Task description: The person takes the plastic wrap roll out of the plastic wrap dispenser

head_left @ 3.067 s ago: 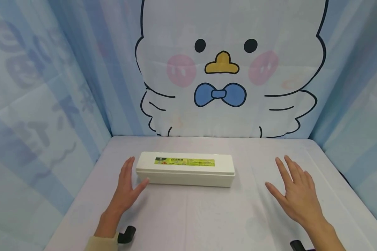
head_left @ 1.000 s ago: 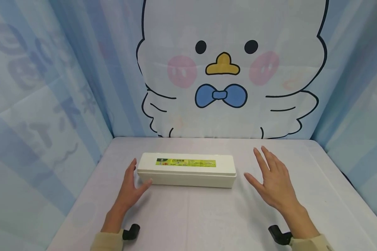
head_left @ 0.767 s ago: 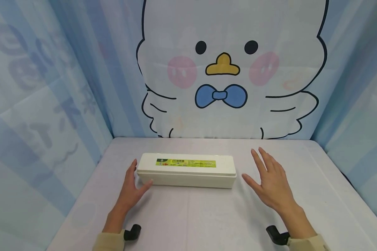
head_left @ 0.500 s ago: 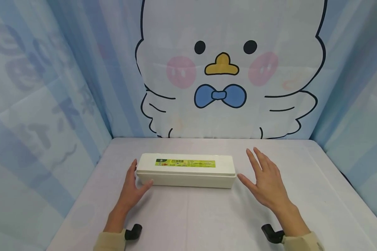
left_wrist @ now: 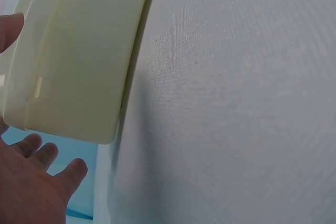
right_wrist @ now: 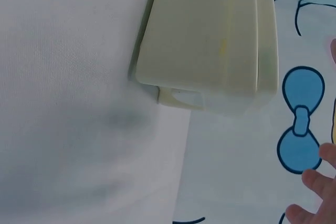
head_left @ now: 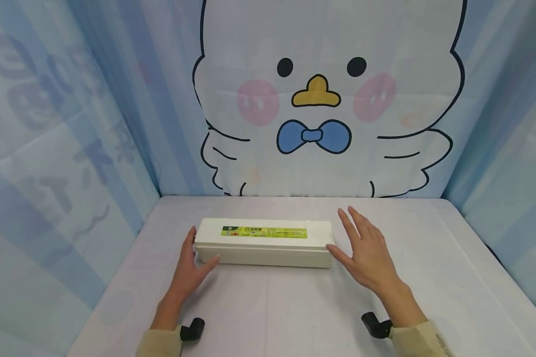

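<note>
A long cream plastic box [head_left: 272, 257] with a lid and a yellow-green label [head_left: 264, 232] lies crosswise on the white table. At its left end is my left hand [head_left: 188, 272], fingers spread along the end and thumb by the front left corner. In the left wrist view the thumb overlaps the lid edge of the box [left_wrist: 84, 56], and several fingertips spread below the box's end. My right hand [head_left: 370, 255] hovers at the right end with straight, parted fingers; its thumb tip overlaps the lid's corner. The right wrist view shows the box [right_wrist: 194, 35] and spread fingers [right_wrist: 317, 182] apart from it.
White cloth covers the table [head_left: 268, 307]. A curtain [head_left: 317, 168] with a cartoon chick stands behind it, and blue-white curtains [head_left: 62, 178] flank both sides. Black camera mounts [head_left: 193, 329] sit at both wrists, beside beige sleeves.
My right hand has moved left, from well right of the box to its right end. The left hand has shifted only slightly, and the box stays where it was.
</note>
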`<state>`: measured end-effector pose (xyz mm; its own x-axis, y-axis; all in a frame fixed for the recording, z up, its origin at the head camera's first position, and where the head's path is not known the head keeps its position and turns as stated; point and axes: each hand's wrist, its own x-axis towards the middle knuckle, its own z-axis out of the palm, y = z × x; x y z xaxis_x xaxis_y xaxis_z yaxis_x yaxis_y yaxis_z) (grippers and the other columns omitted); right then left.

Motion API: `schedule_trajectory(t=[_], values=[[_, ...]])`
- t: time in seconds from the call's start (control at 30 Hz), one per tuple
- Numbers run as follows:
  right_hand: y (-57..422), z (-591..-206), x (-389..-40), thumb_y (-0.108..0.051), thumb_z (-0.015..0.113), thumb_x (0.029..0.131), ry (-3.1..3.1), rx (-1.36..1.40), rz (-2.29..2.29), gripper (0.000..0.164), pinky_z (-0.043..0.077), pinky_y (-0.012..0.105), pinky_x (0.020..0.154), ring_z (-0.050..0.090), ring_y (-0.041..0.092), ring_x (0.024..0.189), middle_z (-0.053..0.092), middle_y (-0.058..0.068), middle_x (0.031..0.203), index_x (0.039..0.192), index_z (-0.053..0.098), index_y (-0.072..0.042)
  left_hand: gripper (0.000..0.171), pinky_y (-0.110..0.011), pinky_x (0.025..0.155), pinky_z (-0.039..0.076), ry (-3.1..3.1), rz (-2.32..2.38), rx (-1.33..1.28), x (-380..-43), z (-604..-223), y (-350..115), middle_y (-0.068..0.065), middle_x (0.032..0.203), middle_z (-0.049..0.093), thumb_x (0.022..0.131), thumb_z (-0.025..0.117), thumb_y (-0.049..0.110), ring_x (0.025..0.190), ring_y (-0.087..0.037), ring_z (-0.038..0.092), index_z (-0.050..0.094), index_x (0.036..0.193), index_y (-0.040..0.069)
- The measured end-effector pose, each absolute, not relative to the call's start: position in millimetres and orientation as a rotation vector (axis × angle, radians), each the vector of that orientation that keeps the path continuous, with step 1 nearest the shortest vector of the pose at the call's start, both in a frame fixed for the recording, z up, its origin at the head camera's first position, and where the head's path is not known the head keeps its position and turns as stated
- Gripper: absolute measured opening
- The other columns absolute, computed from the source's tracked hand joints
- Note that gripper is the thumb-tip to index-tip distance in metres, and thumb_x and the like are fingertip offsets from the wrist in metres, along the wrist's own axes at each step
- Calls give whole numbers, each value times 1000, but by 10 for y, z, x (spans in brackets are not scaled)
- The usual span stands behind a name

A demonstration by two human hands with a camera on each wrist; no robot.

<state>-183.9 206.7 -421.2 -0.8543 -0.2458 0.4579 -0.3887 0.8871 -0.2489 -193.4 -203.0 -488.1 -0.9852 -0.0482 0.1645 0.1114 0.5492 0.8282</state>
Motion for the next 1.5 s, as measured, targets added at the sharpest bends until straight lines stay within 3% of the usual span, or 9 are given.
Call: schedule_trajectory(t=[0.77, 1.5], values=[[1838, -4166, -1930, -45, 65, 95, -2711, 488, 522, 83, 21, 61, 115, 28, 40, 144, 28, 15, 162, 160, 27, -11, 104, -60, 116, 22, -2554, -1553, -41, -1983, -4952, -2005, -20, 167, 9, 92, 76, 23, 152, -35, 11, 1, 161, 5], [1639, -4166, -2074, -48, 66, 94, -2704, 565, 554, 86, 23, 59, 114, 30, 40, 144, 29, 15, 161, 160, 28, -10, 103, -55, 117, 24, -2571, -1616, 19, -1998, -5010, -2008, -24, 164, 15, 94, 74, 27, 147, -42, 25, 0, 161, 3]])
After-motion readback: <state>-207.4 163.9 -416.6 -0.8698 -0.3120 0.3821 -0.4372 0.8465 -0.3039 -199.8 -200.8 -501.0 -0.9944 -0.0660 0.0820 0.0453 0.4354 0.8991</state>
